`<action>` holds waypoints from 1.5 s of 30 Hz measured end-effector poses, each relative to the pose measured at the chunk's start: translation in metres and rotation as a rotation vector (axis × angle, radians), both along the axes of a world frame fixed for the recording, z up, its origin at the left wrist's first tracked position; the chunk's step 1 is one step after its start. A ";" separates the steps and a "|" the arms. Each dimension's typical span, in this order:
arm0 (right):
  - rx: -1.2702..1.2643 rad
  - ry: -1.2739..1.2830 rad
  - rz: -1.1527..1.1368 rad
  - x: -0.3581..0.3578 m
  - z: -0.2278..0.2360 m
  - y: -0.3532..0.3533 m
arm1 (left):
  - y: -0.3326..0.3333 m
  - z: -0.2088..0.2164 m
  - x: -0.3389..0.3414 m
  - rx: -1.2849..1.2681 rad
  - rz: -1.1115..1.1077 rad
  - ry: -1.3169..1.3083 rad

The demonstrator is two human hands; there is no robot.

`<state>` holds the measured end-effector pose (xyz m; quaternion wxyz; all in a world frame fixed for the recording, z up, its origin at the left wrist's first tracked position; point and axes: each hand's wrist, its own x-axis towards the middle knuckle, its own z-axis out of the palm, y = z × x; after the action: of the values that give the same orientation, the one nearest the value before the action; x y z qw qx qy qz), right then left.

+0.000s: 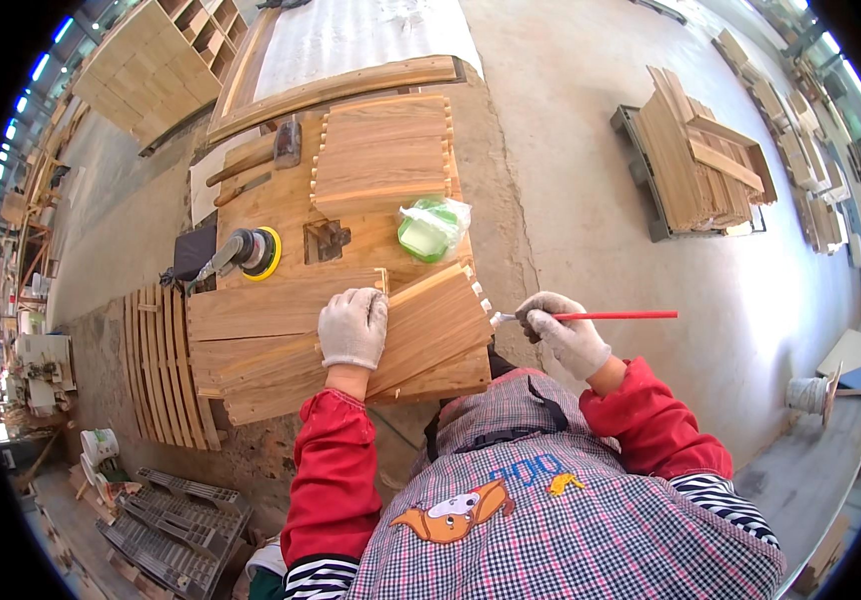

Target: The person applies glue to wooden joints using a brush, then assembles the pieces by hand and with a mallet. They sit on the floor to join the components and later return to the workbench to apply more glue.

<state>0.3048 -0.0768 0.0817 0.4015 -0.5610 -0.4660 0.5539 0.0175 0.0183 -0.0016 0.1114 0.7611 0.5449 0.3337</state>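
A wooden workbench (276, 208) takes up the space before the person, toothed boards (381, 150) piled toward its far side. On the near side I see an angled board (436, 318) lying across other planks (281, 302), its pegged end to the right. A sander (247, 252) with a yellow-rimmed pad rests farther left, across from a green tub (426, 238) in clear plastic. The gloved left hand (353, 328) bends its fingers over the planks, gripping or merely pressing, I can't tell; the gloved right hand (566, 335) pinches a red-handled brush (626, 316), tip just beside the pegs
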 end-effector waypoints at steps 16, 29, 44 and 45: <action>0.008 0.150 -0.055 -0.006 -0.006 0.028 | -0.001 0.004 0.000 -0.016 0.000 -0.006; 0.021 0.151 -0.085 -0.011 -0.023 0.060 | 0.000 0.005 0.002 -0.016 0.000 -0.020; 0.111 0.110 -0.064 -0.006 -0.016 0.056 | 0.001 0.003 0.001 -0.017 -0.004 -0.022; 0.095 0.081 -0.079 -0.008 -0.018 0.056 | 0.001 0.003 0.001 -0.018 -0.005 -0.021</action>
<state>0.2973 -0.0210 0.0640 0.4677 -0.5365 -0.4526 0.5373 0.0188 0.0189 0.0017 0.1248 0.7580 0.5445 0.3367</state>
